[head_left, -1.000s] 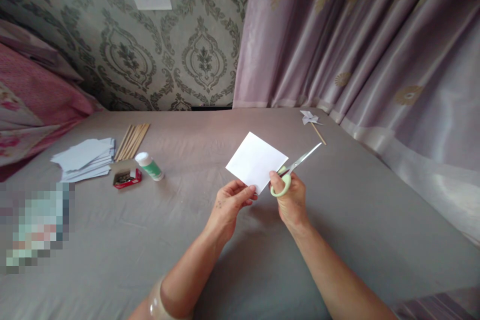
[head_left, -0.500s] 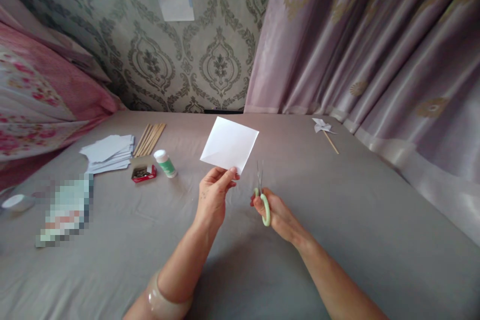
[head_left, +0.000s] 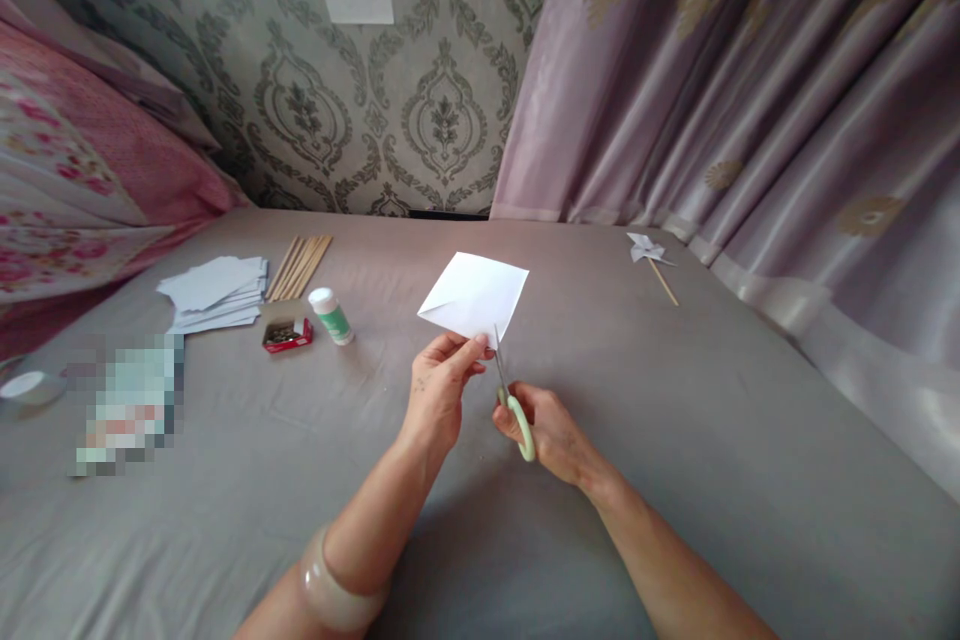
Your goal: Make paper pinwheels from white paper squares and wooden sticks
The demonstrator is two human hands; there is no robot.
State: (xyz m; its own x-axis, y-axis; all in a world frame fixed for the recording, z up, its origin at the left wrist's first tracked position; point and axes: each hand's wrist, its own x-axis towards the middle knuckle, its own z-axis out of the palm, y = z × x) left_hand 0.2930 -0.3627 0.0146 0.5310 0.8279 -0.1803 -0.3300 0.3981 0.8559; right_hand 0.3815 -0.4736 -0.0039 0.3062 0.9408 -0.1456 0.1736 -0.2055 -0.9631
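Note:
A white square of paper is pinched at its near corner between the thumb and fingers of my left hand, raised above the grey cloth. My right hand grips scissors with pale green handles, fingers through the loops. The blades point up and away from me and meet the paper's near corner, just right of my left thumb. One blade lies over the paper's face. Whether the paper is cut there I cannot tell.
On the left lie a stack of white paper, several wooden sticks, a small red box of metal bits and a white-green glue stick. A paper pinwheel on a stick lies at the back right. A blurred packet rests front left.
The scissors have moved left and come onto the paper's near corner; before, they stood apart from it. My left hand has shifted slightly right with the paper, which now lies flatter.

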